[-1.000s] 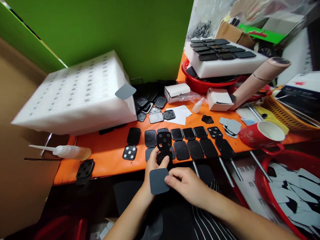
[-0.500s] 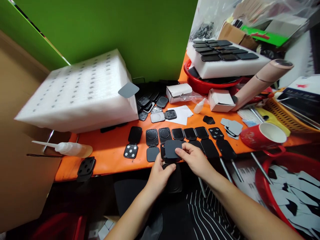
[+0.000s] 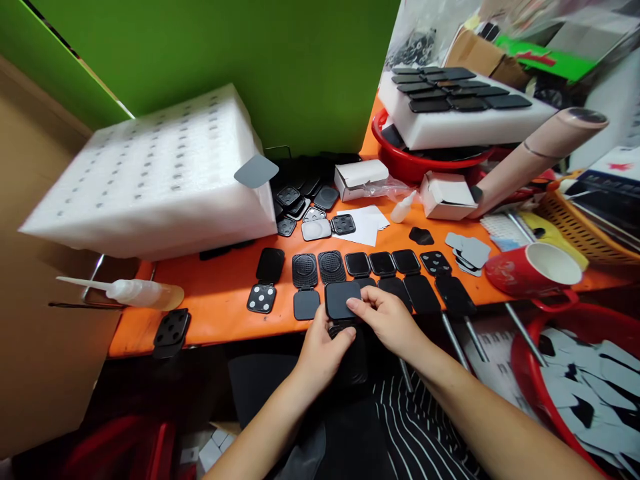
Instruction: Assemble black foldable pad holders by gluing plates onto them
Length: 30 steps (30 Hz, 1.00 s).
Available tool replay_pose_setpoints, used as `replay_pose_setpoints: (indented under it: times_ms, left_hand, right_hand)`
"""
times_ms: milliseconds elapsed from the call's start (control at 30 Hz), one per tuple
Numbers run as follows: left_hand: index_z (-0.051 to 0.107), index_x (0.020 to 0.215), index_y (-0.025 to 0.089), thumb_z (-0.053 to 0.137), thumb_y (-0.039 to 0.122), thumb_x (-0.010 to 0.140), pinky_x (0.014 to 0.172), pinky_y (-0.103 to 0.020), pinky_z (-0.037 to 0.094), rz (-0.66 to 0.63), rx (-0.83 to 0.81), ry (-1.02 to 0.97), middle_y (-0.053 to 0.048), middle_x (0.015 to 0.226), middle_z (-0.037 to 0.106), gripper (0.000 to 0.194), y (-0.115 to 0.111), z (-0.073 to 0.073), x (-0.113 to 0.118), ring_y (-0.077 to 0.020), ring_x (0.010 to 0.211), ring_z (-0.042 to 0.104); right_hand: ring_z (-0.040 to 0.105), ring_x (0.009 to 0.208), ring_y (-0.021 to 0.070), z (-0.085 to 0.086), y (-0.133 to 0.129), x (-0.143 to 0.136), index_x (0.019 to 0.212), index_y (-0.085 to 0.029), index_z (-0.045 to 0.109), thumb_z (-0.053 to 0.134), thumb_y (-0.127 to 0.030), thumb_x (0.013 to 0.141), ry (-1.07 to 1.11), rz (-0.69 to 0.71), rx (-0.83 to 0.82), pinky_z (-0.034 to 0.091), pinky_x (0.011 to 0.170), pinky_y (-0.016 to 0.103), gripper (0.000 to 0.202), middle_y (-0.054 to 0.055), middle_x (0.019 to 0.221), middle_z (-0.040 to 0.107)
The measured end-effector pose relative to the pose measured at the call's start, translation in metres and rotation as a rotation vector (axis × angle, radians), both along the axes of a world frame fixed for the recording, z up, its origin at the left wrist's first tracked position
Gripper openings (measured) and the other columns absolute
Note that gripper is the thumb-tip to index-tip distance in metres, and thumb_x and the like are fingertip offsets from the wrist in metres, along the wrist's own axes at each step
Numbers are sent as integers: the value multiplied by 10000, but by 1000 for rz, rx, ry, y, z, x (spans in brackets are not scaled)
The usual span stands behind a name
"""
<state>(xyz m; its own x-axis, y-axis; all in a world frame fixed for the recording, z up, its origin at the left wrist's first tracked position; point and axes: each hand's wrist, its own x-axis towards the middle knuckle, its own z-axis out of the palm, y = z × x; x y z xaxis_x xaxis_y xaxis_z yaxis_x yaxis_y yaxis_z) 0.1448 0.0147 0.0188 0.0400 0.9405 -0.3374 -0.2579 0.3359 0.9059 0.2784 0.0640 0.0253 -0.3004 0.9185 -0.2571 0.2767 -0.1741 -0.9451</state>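
Orange bench point(image 3: 215, 300): foam block point(image 3: 190, 223) left, red mug point(image 3: 505, 270) right; your left hand point(image 3: 320, 347) grips a black case point(image 3: 339, 328), right hand point(image 3: 393, 320) pinches a dark square point(image 3: 341, 300).

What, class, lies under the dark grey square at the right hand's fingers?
Beneath the grey square is part of a black hinged case, held by the left hand; a dark rim shows. The surface directly under the square is covered and cannot be seen.
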Motion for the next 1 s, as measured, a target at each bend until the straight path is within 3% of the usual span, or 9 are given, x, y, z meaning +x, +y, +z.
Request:
replay_pose_setpoints:
  times_ms: [767,1000]
  left_hand:
    - [507,1175,174,582,150,713,956,-368,404,-20,48,64,-69,1158,624,469,-1,1,0,-225,1061,566]
    - [470,1232,186,575,151,722,956,-368,406,-31,58,99,-65,1187,610,521,-2,0,0,-223,1070,564]
  right_hand:
    - [448,562,127,6,-2,-2,637,-192,504,522,-407,815,-131,-1,84,355,538,249,279,-23,587,490]
    - [393,537,114,6,-3,-3,584,-203,414,532,-394,802,-134,-26,107,321,508,237,313,-41,551,422]
